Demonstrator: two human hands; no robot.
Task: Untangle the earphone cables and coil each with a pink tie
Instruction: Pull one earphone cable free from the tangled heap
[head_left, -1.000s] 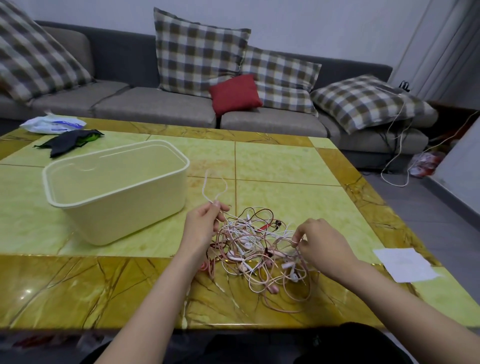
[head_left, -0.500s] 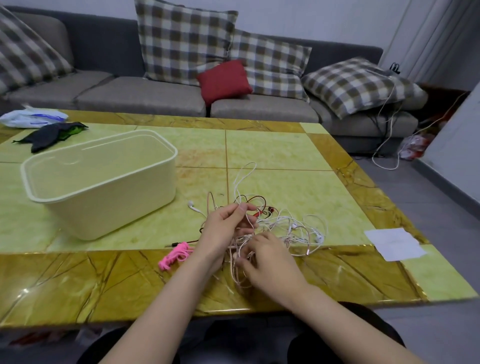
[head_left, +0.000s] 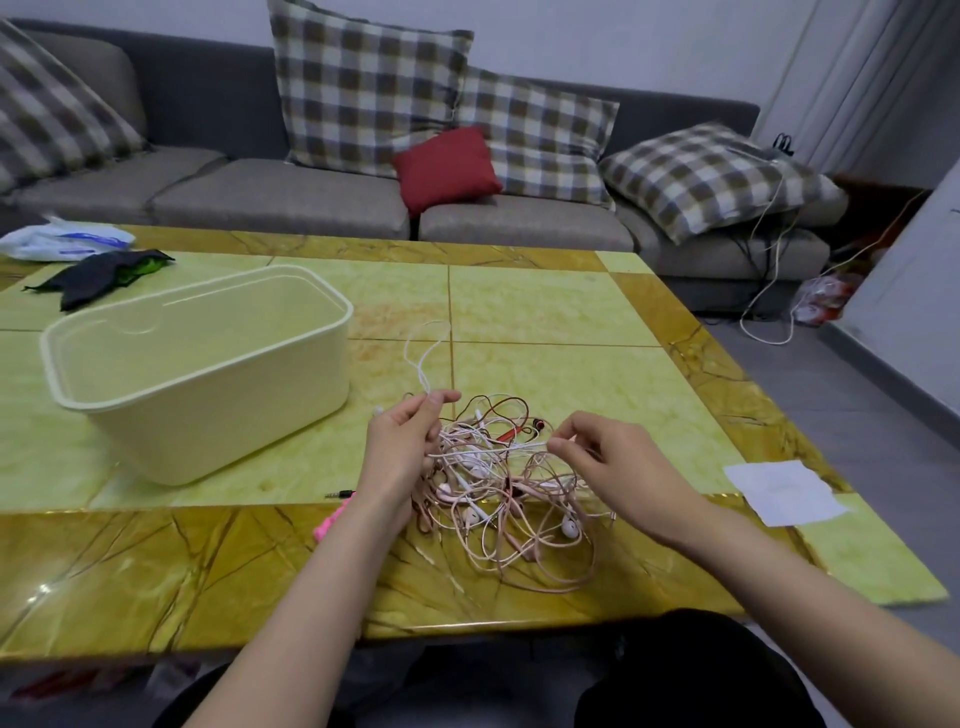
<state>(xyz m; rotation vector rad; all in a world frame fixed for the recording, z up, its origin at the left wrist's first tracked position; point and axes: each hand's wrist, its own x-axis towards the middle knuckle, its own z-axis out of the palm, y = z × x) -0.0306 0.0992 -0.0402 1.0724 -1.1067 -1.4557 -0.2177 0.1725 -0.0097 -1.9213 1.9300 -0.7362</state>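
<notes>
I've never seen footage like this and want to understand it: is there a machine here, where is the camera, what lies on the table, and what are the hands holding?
No machine: these are a person's two bare arms, filmed by one wide-angle camera worn on the head, looking forward and down, so the arms enter from the bottom edge. On the yellow-green table lie a tangle of earphone cables, a cream plastic bin, pink ties partly hidden by the left forearm, a sheet of paper and, far left, a black cloth. The left hand pinches a white cable that loops upward; the right hand has its grip on a thin strand of the tangle. Behind stands a grey sofa.
</notes>
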